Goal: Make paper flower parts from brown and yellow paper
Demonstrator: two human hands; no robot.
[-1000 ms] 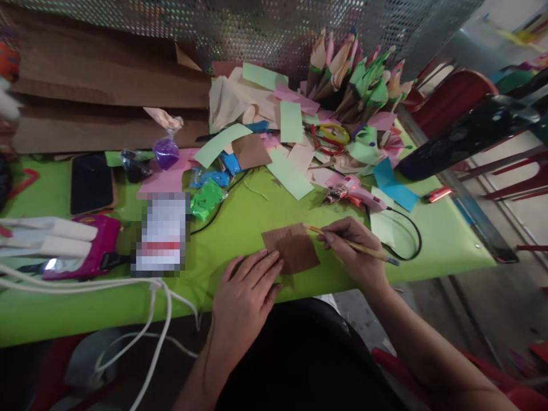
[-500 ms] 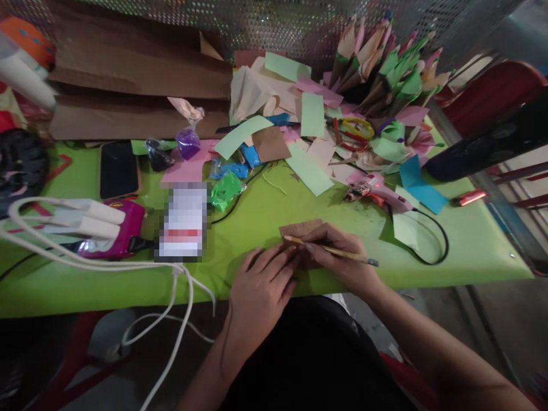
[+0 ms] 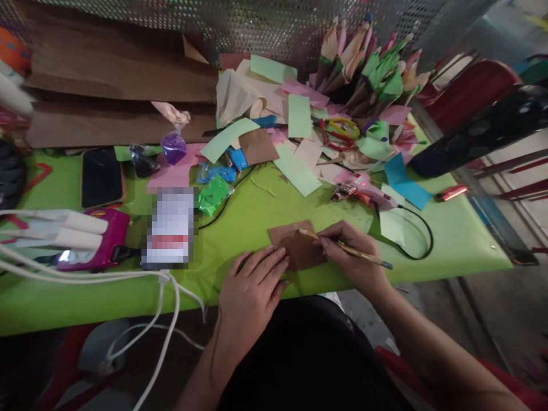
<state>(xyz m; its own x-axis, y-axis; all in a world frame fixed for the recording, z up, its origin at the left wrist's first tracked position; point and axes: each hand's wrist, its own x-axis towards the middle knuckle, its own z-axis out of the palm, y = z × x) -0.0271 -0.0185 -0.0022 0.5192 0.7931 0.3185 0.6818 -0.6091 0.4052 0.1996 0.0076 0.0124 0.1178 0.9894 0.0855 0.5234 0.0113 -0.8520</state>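
Observation:
A small square of brown paper (image 3: 303,251) lies on the green table (image 3: 240,231) near its front edge. My left hand (image 3: 254,279) rests flat, with its fingertips on the left edge of that paper. Between the thumb and fingers of my right hand (image 3: 353,254) is a pencil (image 3: 363,255), slanted with its sharpened tip over the upper part of the paper. Whether the tip touches the paper I cannot tell. The pencil's other end points right, past my hand.
Behind lie a pink glue gun (image 3: 368,191), loose green paper strips (image 3: 298,116), yellow-handled scissors (image 3: 345,128) and a bundle of paper cones (image 3: 368,74). To the left are a lit phone (image 3: 171,225), a dark phone (image 3: 103,177), a magenta power adapter (image 3: 107,240) and white cables (image 3: 171,319). A dark bottle (image 3: 475,137) stands right.
My right hand has moved right with the pencil, away from my left fingers, uncovering more of the brown paper. My left hand has slid a little left on it. The view has shifted slightly.

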